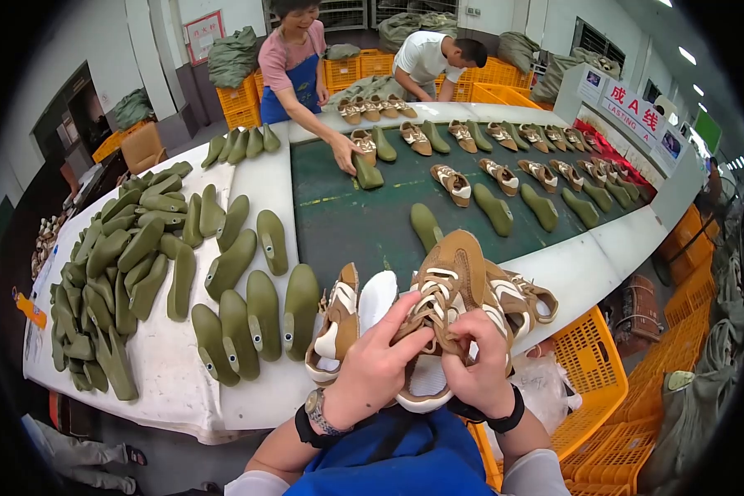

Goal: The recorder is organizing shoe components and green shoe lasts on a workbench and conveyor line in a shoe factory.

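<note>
A brown and white sneaker [463, 264] stands in front of me at the near edge of the table, toe pointing away and its white-lined opening toward me. My left hand [372, 364] is closed at its left side, thumb and fingers on the crossed shoelaces [435, 302]. From the right, my right hand [481, 360] pinches the laces near the tongue. Another sneaker [337, 326] lies on its side left of my left hand, with a white insole [378, 299] beside it. More brown sneakers [521, 302] sit close behind the held one, partly hidden.
Green shoe lasts [99, 281] are heaped on the white table [174, 380] at left. Several stand by my left hand. Rows of sneakers and lasts cover a green conveyor belt [347, 223], where a co-worker's hand [345, 155] touches a last. Orange crates [587, 372] stand at right.
</note>
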Motion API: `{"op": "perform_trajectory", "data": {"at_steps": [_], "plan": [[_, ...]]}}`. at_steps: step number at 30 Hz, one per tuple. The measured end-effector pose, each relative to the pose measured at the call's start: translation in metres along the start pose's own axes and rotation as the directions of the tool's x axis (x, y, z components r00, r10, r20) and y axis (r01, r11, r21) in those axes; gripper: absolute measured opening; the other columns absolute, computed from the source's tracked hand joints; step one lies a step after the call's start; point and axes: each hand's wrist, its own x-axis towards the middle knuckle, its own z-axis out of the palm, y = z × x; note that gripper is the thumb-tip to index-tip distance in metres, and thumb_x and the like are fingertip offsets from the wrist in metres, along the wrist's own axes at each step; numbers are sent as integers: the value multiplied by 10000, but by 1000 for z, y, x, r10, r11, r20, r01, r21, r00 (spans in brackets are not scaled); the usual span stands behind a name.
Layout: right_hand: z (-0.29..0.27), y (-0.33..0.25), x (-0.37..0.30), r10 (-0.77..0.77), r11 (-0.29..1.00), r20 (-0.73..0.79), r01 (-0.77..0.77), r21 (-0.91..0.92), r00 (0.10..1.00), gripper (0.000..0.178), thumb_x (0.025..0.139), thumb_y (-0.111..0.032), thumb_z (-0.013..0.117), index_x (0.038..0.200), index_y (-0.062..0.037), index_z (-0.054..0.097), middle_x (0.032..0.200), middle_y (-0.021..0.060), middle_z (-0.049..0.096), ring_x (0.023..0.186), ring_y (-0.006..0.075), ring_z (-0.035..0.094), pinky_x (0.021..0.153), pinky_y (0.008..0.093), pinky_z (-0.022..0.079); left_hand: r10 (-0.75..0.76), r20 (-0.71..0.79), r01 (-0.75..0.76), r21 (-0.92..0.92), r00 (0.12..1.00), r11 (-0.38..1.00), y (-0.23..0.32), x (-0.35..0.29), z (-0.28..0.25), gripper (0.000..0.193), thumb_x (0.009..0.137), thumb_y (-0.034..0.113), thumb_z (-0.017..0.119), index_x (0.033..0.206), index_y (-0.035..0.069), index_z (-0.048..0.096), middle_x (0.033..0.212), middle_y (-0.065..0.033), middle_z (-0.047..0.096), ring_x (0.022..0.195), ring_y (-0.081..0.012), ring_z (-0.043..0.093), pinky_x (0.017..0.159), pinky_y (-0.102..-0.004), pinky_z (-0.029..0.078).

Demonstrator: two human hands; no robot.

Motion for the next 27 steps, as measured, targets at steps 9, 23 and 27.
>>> {"op": "perform_trajectory", "data": {"at_steps": [9,23,27], "plan": [[-3,26,7,276,903,-268,-154,400,923,331,648,130,489,925,-37,420,832,54,451,701,96,443,632,198,384,237,169,-245,25,957,969,-6,-8,-3,115,670,-61,571,769,-3,566,1191,-207,518,871,-293,621,705,-312,523],[-43,40,-2,-50,991,-311,9,-131,949,367,634,122,546,960,-28,471,879,90,465,677,149,462,598,243,405,89,480,-90,-21,873,996,7,16,20,360,735,221,700,1003,35,550,970,-100,560,781,-228,607,615,-306,499],[-96,71,-42,265,963,-374,-225,147,889,541,710,91,578,1215,-5,411,1061,91,509,909,165,547,842,293,457,18,404,4,-52,915,999,-23,73,11,332,697,189,750,920,47,551,775,-72,544,584,-165,553,502,-253,441]]}}
